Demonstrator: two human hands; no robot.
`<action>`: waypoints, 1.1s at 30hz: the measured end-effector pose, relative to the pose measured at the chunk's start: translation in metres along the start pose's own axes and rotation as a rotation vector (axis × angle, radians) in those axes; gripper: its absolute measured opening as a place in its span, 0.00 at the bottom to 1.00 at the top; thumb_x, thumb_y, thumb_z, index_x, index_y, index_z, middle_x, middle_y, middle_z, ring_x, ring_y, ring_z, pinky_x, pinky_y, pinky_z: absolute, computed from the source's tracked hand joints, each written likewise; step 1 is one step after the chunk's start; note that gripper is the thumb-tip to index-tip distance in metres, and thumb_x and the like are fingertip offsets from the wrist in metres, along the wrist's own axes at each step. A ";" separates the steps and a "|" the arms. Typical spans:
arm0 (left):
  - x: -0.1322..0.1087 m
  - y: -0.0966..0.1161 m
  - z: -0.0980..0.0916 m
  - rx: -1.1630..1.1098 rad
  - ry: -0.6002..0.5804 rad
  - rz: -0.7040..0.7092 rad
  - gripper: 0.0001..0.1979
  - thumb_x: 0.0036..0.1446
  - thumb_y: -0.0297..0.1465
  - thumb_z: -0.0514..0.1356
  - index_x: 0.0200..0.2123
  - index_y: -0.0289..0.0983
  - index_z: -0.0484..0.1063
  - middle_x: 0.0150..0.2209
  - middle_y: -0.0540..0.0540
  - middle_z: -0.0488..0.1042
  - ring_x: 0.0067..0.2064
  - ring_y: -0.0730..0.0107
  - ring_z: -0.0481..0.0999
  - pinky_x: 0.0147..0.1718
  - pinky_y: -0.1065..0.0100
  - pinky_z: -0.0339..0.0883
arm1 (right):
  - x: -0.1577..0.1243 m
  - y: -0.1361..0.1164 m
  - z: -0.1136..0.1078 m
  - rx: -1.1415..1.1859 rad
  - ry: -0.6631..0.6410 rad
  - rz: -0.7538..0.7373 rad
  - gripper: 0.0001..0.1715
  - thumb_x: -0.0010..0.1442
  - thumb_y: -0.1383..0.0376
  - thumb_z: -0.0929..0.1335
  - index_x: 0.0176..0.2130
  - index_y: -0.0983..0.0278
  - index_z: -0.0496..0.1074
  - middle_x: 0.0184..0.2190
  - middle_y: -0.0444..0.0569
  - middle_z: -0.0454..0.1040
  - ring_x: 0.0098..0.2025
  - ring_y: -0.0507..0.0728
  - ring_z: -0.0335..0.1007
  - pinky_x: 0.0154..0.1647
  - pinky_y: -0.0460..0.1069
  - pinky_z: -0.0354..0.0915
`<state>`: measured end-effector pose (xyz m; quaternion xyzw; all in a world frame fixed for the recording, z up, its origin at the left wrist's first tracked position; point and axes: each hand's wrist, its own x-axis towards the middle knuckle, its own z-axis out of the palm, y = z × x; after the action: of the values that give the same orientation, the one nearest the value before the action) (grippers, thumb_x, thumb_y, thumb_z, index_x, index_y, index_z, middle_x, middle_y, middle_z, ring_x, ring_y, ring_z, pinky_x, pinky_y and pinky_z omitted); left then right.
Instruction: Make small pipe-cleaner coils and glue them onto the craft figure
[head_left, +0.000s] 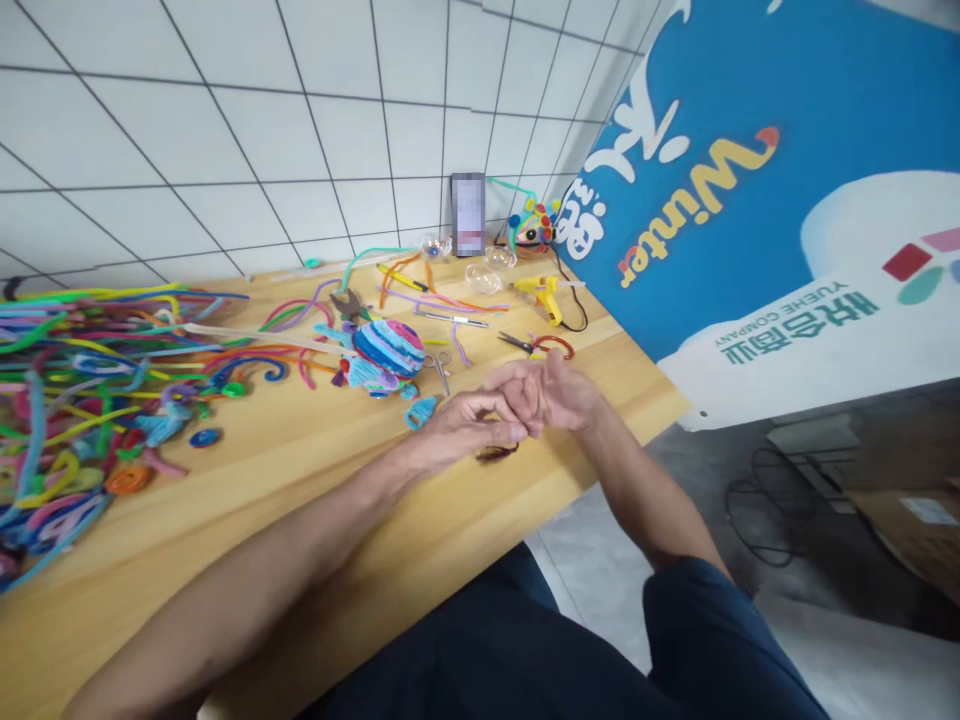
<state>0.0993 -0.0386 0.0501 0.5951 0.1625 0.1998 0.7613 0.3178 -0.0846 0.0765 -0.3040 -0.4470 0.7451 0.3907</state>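
Observation:
My left hand (pixel 476 418) and my right hand (pixel 559 393) meet above the front of the wooden table. The left thumb and fingers are closed against the curled fingers of the right hand. Whatever may be pinched between them is hidden. Just below the left hand lies a small dark reddish-brown tassel-like thing (pixel 496 453). To the left of my hands sits a striped blue, white and pink pipe-cleaner figure (pixel 386 350). A small light-blue fuzzy piece (pixel 421 412) lies nearer the left wrist. Red-handled scissors (pixel 553 347) lie just beyond the right hand.
Pipe cleaners (pixel 82 400) heap on the left. Small scissors (pixel 441 370), pliers (pixel 349 305), a yellow cutter (pixel 402 277) and a yellow glue gun (pixel 547 297) lie farther back. A phone (pixel 469 215) and a colourful figure (pixel 533 226) stand by the wall; a blue banner (pixel 787 150) borders the right.

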 end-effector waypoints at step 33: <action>-0.021 -0.010 -0.030 0.170 0.126 0.033 0.15 0.54 0.43 0.72 0.29 0.37 0.78 0.45 0.39 0.82 0.48 0.58 0.81 0.48 0.60 0.72 | 0.022 0.028 0.012 -0.327 -0.093 0.507 0.27 0.49 0.47 0.79 0.34 0.64 0.71 0.24 0.40 0.70 0.22 0.48 0.63 0.18 0.42 0.57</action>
<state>0.0677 -0.0255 0.0330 0.6463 0.2165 0.2350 0.6929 0.2887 -0.0791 0.0542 -0.4304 -0.4884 0.7500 0.1174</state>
